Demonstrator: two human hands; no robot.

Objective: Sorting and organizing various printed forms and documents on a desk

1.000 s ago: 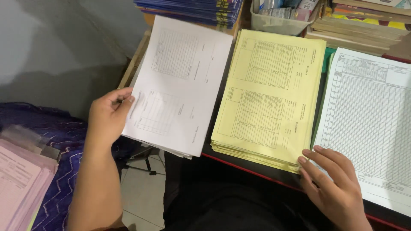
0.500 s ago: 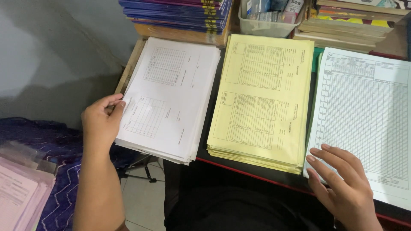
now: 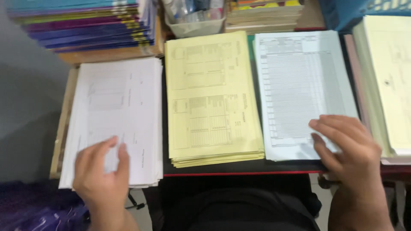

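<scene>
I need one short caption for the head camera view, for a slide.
Left hand rests on a white paper stack; right hand touches a pale printed stack, yellow stack between them.

Form stack left of middle stack, table sheets right.

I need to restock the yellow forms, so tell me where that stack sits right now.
In the head view the yellow stack lies mid-desk, between the white stack under the left hand and the pale blue-white stack touched by the right hand.
</scene>
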